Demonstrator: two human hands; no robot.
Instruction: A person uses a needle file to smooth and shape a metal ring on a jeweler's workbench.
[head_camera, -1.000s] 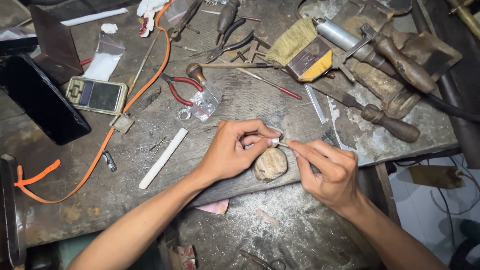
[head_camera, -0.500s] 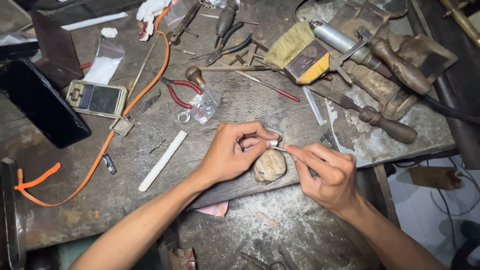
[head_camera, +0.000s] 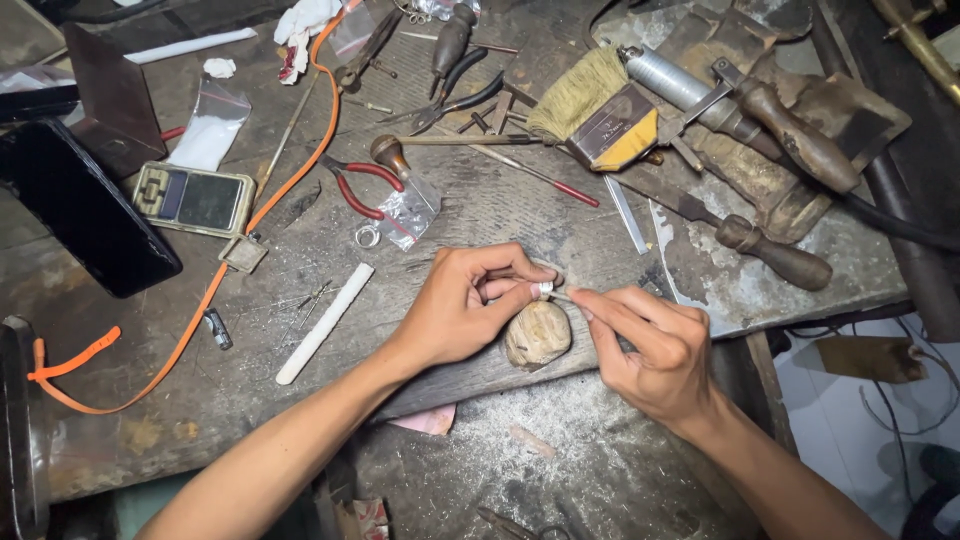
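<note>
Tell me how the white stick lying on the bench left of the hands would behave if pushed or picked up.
The white stick looks straight and rigid, so it would probably lift without bending. Its rounded, slim shape suggests it could roll sideways on the rough wooden bench if nudged. It seems light, and might snap if it is chalk-like.

**Quick count of what's on the worktop**

Two hands at work: left hand (head_camera: 455, 310), right hand (head_camera: 650, 345). One silver ring (head_camera: 543, 290) pinched between them, plus one more loose ring (head_camera: 368, 236). One red-handled pliers (head_camera: 360, 185), one brush (head_camera: 590, 105), one pocket scale (head_camera: 193, 199), one phone (head_camera: 85, 220), one white stick (head_camera: 325, 322), one orange strap (head_camera: 200, 310).
</note>
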